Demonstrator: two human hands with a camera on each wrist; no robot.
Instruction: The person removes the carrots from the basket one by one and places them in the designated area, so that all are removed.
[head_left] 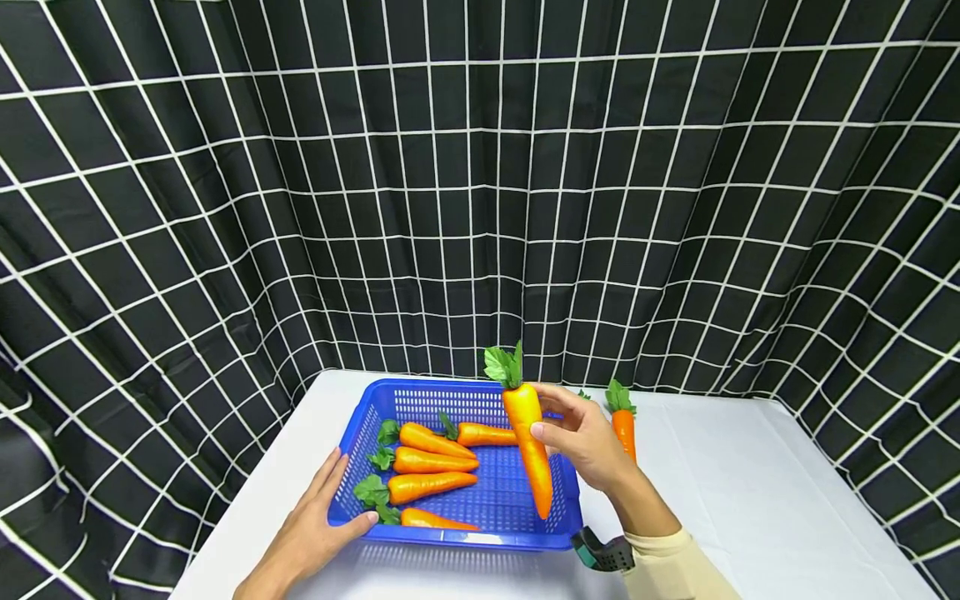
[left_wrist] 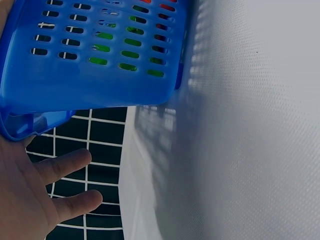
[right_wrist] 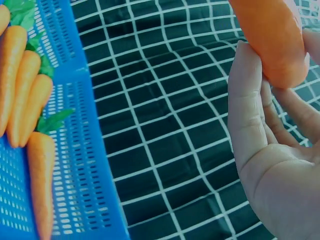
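Observation:
My right hand [head_left: 588, 442] pinches an orange carrot [head_left: 534, 454] by its upper part, above the right side of a blue plastic basket [head_left: 480, 540]. The held carrot's green leaves point up and its tip points down. In the right wrist view, my thumb and fingers meet around this carrot [right_wrist: 280, 45]. At the basket's near left corner, my left hand [head_left: 311, 521] touches the rim, thumb along the front. The left wrist view shows two straight, spread fingers beside the basket wall [left_wrist: 90, 82]. Several carrots lie inside the basket, such as one carrot [head_left: 433, 486] with its leaves to the left.
Right of the basket, another carrot [head_left: 624, 433] lies on the white table [head_left: 750, 483], partly behind my right hand. A bit of green leaf [head_left: 583, 395] shows beside it. A black curtain with a white grid [head_left: 495, 208] hangs behind and on both sides.

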